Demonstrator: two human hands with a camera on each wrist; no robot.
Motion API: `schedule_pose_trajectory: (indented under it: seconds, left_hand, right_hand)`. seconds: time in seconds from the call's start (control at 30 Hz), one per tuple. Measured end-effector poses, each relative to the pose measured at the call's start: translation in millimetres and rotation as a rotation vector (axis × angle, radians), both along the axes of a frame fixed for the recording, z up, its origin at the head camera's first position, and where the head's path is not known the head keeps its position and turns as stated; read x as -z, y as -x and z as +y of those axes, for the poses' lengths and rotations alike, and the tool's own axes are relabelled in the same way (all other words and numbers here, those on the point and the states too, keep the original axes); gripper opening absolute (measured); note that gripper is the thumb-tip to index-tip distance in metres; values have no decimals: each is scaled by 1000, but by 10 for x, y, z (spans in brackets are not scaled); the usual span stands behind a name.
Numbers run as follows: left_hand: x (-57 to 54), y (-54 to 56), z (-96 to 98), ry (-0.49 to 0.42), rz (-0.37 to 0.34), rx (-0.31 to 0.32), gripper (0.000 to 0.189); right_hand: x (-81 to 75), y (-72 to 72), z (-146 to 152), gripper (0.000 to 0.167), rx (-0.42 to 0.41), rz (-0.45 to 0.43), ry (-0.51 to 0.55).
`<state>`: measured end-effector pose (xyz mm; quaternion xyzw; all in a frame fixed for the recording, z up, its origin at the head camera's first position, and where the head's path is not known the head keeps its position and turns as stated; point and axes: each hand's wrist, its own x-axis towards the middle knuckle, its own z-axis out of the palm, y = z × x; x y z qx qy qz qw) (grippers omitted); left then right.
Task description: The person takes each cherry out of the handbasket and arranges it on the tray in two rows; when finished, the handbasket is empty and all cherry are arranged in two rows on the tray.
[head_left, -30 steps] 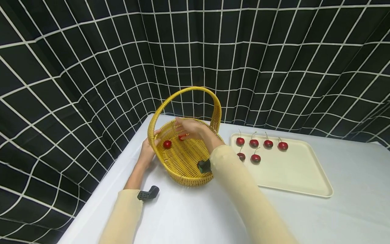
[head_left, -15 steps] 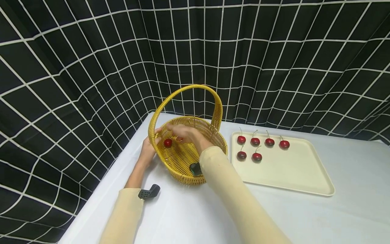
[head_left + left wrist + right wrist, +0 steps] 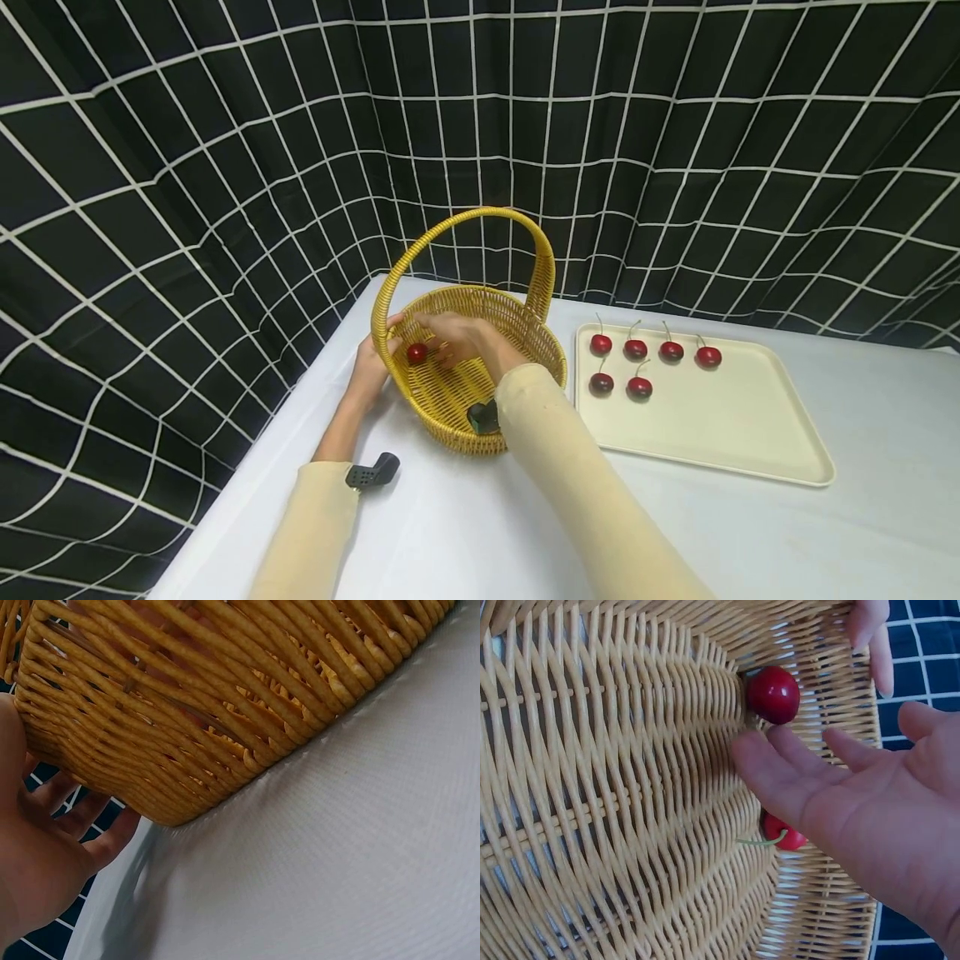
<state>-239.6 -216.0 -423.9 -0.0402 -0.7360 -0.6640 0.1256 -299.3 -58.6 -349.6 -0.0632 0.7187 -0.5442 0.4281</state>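
Cream sleeves: both forearms (image 3: 570, 467) reach forward from the near edge of the white table (image 3: 465, 533).
Wrist device: a small black piece (image 3: 372, 473) sits at the left cuff, just above the table.
Right hand: the right hand (image 3: 461, 337) is inside the wicker basket (image 3: 525, 333); its fingers (image 3: 780, 769) are stretched out and a little apart, and they pinch nothing.
Cherry under the palm: one red cherry with a green stem (image 3: 781, 831) lies on the basket floor, partly hidden below the right palm.
Second cherry: another red cherry (image 3: 772, 694) lies on the weave just beyond the right fingertips, close to the left wall of the basket.
Left hand: the left hand (image 3: 371, 371) is pressed on the outer left wall of the basket; the thumb comes over the rim, and the other fingers are only loosely bent beside the wall.
Basket: yellow, with a high arched handle (image 3: 480, 221), standing on the table near the far left corner.
Tray: a cream tray (image 3: 720, 425) lies right of the basket, with six red cherries (image 3: 648, 354) in its far left part.
Background: black curtain with a white grid (image 3: 225, 167).
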Motion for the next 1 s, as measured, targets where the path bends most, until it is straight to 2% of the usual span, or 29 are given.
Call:
schedule_pose_trajectory:
  seconds: [0.13, 0.27, 0.47, 0.5, 0.63, 0.7, 0.73, 1.0]
  left_hand:
    - [11, 7, 2, -5, -5, 0, 44]
    - [9, 4, 6, -2, 0, -1, 44]
    - [-1, -6, 6, 4, 23, -2, 43]
    - [-35, -31, 17, 0, 17, 2, 44]
    - [-33, -42, 23, -6, 12, 2, 44]
    - [-35, -44, 27, -6, 12, -3, 44]
    - [-2, -22, 17, -2, 20, -6, 44]
    - [-24, -19, 17, -6, 17, -3, 46]
  right_hand:
    - [5, 0, 8, 58, 2, -42, 25]
    - [13, -10, -1, 56, -10, -48, 37]
    - [5, -50, -35, 54, -69, -73, 41]
    - [4, -60, -41, 54, -80, -84, 39]
    - [6, -86, -55, 54, -104, -103, 30]
    - [4, -93, -52, 53, -109, -103, 28]
    - [3, -94, -49, 53, -109, -101, 30]
    - [-30, -99, -40, 54, -119, -58, 39]
